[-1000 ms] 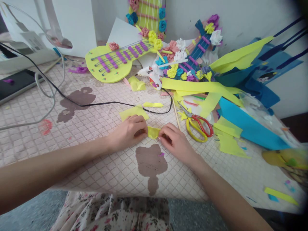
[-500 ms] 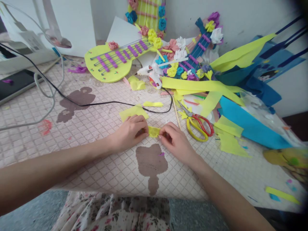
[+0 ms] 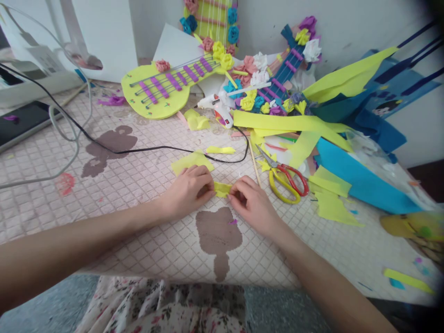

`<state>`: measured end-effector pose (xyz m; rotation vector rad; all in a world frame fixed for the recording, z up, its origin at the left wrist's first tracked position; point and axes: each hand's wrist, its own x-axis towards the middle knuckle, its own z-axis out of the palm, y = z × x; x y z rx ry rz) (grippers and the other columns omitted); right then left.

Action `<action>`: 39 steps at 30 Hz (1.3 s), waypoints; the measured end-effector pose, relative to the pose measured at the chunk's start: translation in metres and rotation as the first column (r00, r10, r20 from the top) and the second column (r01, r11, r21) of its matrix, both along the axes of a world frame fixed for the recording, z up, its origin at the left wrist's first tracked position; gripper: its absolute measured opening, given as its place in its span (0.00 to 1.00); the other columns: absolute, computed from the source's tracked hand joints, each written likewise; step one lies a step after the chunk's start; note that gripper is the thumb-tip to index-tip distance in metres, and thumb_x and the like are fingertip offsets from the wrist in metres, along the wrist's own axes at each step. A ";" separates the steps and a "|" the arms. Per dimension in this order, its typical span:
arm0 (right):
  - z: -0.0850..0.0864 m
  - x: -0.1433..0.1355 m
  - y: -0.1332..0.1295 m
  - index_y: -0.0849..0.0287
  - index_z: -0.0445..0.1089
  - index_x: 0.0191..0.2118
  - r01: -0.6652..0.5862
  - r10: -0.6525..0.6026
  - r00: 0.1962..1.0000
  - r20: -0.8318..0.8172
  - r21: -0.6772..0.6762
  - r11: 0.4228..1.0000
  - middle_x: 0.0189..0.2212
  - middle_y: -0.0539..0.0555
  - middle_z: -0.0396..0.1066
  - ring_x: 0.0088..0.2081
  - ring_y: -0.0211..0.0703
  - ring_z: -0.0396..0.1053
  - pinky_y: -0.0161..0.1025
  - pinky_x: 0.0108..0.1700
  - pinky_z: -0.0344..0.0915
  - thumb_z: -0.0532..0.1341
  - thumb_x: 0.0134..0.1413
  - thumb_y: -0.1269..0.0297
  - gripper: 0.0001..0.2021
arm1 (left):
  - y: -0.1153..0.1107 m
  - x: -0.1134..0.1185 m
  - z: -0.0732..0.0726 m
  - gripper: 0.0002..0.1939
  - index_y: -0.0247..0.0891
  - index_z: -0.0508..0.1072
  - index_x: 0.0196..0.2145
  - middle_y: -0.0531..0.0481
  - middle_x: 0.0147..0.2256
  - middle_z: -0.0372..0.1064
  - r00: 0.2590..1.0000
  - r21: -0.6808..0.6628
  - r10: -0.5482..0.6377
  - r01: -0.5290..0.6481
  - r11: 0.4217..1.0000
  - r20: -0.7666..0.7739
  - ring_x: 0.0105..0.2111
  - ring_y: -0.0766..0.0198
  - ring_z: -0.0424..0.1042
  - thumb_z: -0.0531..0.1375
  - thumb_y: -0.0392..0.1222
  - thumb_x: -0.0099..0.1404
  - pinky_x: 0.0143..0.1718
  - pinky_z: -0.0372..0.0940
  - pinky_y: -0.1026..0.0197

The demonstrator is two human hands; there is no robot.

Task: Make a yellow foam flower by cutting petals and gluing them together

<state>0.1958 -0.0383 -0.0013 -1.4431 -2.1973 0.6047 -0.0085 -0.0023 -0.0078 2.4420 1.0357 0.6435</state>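
Note:
A small strip of yellow crepe paper [image 3: 222,188] is stretched between my two hands, just above the patterned tablecloth. My left hand [image 3: 194,189] pinches its left end, and my right hand [image 3: 248,199] pinches the right end. Its lower edge looks folded or creased. Behind my left hand a flat yellow paper piece [image 3: 189,163] lies on the cloth, with a short yellow twist of paper [image 3: 220,150] a little farther back. Scissors with yellow and red handles [image 3: 286,182] rest to the right of my right hand, near a thin wooden stick [image 3: 254,162].
Behind are a white glue gun [image 3: 220,108] with a black cord [image 3: 163,147], a yellow paper guitar [image 3: 156,99] and a blue one [image 3: 286,74] with paper flowers. Yellow strips and blue paper [image 3: 364,178] lie right; a phone [image 3: 27,122] lies left.
The strip's lower edge has turned up or creased between my fingers, and it looks narrower. Both hands have stayed almost in place.

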 end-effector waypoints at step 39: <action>-0.001 -0.006 0.000 0.58 0.58 0.26 0.079 -0.079 0.997 0.012 -0.008 0.997 0.30 0.50 0.59 0.28 0.36 0.60 0.35 0.30 0.58 0.56 0.50 0.74 0.07 | 0.002 0.006 0.002 0.05 0.35 0.65 0.25 0.49 0.30 0.63 0.996 -0.027 0.064 -0.066 0.997 -0.060 0.33 0.62 0.61 0.58 0.34 0.58 0.36 0.58 0.58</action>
